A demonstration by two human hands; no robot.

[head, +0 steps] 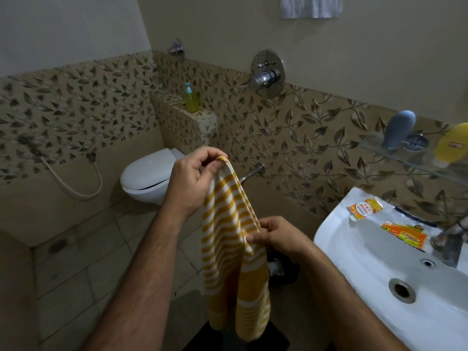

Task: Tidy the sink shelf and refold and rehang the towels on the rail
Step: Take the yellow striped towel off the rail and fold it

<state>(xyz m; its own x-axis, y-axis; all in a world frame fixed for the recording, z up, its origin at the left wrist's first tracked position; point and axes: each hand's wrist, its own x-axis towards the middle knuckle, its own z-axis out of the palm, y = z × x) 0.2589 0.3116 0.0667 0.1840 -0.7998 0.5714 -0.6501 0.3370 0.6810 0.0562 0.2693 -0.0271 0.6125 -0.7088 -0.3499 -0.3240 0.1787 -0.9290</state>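
Observation:
A yellow-and-white striped towel (pixel 228 239) hangs in front of me, folded lengthwise and drooping toward the floor. My left hand (pixel 195 178) pinches its top corner at chest height. My right hand (pixel 276 236) grips the towel's edge lower down and to the right. A glass shelf (pixel 415 163) on the right wall carries a grey-blue bottle (pixel 400 127) and a yellow bottle (pixel 453 145). A white towel (pixel 311 7) hangs high on the far wall, cut off by the frame's top edge. The rail is hidden.
The white sink (pixel 379 269) stands at the right with two orange sachets (pixel 364 207) (pixel 405 234) on its rim beside the tap (pixel 448 239). A white toilet (pixel 149 176) sits ahead. A green soap dispenser (pixel 190 98) rests on the ledge. Chrome shower fittings (pixel 266 74) project from the wall.

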